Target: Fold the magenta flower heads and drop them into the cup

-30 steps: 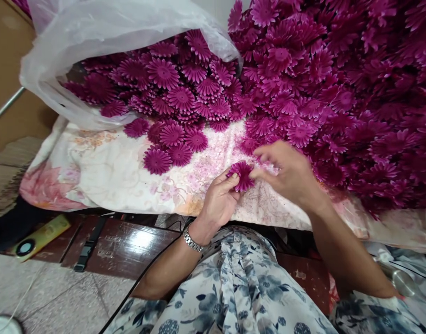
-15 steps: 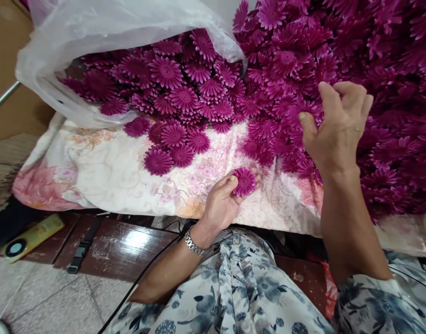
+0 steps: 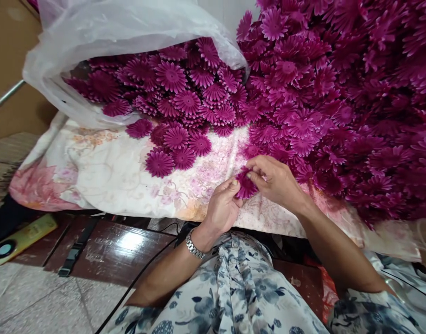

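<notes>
A small purple artificial flower head (image 3: pixel 244 189) is held low over the cloth, near its front edge. My left hand (image 3: pixel 221 206) grips it from the left, thumb on top, and a metal watch sits on that wrist. From the right, my right hand (image 3: pixel 278 182) reaches in with thumb and forefinger pinched together at the flower's upper right edge. Whether the right fingers hold another piece there, I cannot make out. Just behind this hand rises a large heap of purple flower heads (image 3: pixel 338 111).
A clear plastic bag (image 3: pixel 122 32) lies open at the back left, spilling more flower heads (image 3: pixel 187 103) onto the floral cloth (image 3: pixel 111 181). In front is a dark wooden bench (image 3: pixel 129 250) with a buckled black strap (image 3: pixel 74 253) and a yellow object (image 3: pixel 28 234).
My right hand has come down and left from above the heap to the flower in my left hand, its fingers closing into a pinch. The left hand has stayed almost still.
</notes>
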A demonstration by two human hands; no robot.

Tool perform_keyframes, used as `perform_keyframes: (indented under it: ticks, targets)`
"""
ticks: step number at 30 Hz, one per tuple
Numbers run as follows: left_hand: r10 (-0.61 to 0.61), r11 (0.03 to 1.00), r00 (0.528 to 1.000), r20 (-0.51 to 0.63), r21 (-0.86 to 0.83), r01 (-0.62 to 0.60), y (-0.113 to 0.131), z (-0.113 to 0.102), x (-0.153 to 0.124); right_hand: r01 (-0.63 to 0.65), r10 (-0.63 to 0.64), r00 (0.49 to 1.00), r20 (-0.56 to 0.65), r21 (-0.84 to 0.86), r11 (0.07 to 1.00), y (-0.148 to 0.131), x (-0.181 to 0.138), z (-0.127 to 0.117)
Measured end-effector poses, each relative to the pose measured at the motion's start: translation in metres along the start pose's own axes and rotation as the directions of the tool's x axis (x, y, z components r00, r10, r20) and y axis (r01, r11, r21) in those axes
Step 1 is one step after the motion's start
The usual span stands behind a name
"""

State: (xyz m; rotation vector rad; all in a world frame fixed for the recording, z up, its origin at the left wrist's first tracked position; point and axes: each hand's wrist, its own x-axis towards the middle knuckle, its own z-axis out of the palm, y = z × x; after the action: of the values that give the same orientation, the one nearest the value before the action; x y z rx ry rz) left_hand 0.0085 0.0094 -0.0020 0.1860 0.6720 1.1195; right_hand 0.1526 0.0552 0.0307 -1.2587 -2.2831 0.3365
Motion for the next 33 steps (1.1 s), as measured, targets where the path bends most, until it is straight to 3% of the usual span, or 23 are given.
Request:
perform_keyframes:
  ticks: [2,4,7,9,11,12,13,16,18,20,23,25,26,28,30,31,33]
  targets:
    - [0.000,1.000,1.000,-0.018,-0.003,0.000,0.000,0.000,-0.001,-0.026,-0.005,0.990,-0.142,-0.217,0.976,0.012,0.008,-0.013]
    - [-0.009,1.000,1.000,0.020,-0.017,0.009,0.002,0.000,-0.002,-0.176,0.053,0.951,-0.305,-0.393,0.903,0.023,0.018,-0.029]
    - [-0.030,0.999,0.995,0.096,-0.032,0.033,0.004,0.003,-0.003,-0.359,0.137,0.894,-0.427,-0.497,0.790,0.026,0.024,-0.047]
    - [-0.016,0.999,0.997,0.070,-0.036,0.019,0.005,0.004,-0.002,-0.275,0.126,0.935,-0.332,-0.454,0.847,0.017,0.021,-0.046]
    - [-0.004,0.999,1.000,0.017,-0.040,0.004,0.004,0.005,-0.001,-0.056,0.040,0.997,-0.067,-0.264,0.963,0.003,0.012,-0.032]
    - [-0.008,0.999,1.000,-0.002,-0.043,0.008,0.004,0.004,-0.001,0.029,-0.019,0.997,0.078,-0.128,0.991,-0.004,0.007,-0.022]
    - [-0.019,0.999,1.000,-0.012,-0.042,0.018,0.004,0.004,0.000,0.065,-0.062,0.987,0.151,-0.017,0.998,-0.010,0.002,-0.013]
    - [-0.038,0.999,0.999,-0.011,-0.012,0.037,0.004,0.003,-0.001,0.040,-0.072,0.978,0.194,0.165,0.986,-0.013,-0.004,0.006]
    - [-0.023,1.000,1.000,-0.001,0.019,0.023,0.004,0.003,-0.002,0.020,-0.038,0.993,0.116,0.154,0.988,-0.002,0.001,0.005]
    - [-0.026,0.999,0.999,0.034,0.035,0.025,0.004,0.003,-0.003,-0.015,0.013,0.997,-0.072,-0.020,1.000,0.013,0.009,-0.007]
    - [-0.046,0.998,0.995,0.093,0.050,0.042,0.004,0.003,-0.004,-0.210,0.056,0.922,-0.382,-0.375,0.903,0.030,0.019,-0.033]
    - [-0.048,0.998,0.994,0.102,0.044,0.044,0.004,0.004,-0.003,-0.284,0.052,0.893,-0.447,-0.469,0.836,0.029,0.020,-0.042]
    - [-0.044,0.999,0.995,0.092,0.035,0.041,0.004,0.004,-0.003,-0.242,0.038,0.913,-0.406,-0.465,0.851,0.025,0.019,-0.042]
    - [-0.035,0.999,0.999,0.039,0.008,0.034,0.004,0.004,-0.001,-0.035,-0.022,0.987,-0.161,-0.343,0.939,0.012,0.012,-0.032]
    - [-0.028,1.000,0.999,-0.016,-0.005,0.028,0.003,0.003,0.000,0.131,-0.121,0.988,0.097,-0.106,0.986,-0.001,0.005,-0.017]
    - [-0.026,1.000,0.999,-0.022,-0.003,0.026,0.003,0.003,0.000,0.152,-0.149,0.974,0.169,-0.004,0.988,-0.005,0.002,-0.010]
    - [-0.019,1.000,1.000,0.006,0.016,0.019,0.002,0.002,0.000,0.115,-0.136,0.974,0.181,0.122,0.986,-0.008,0.001,-0.001]
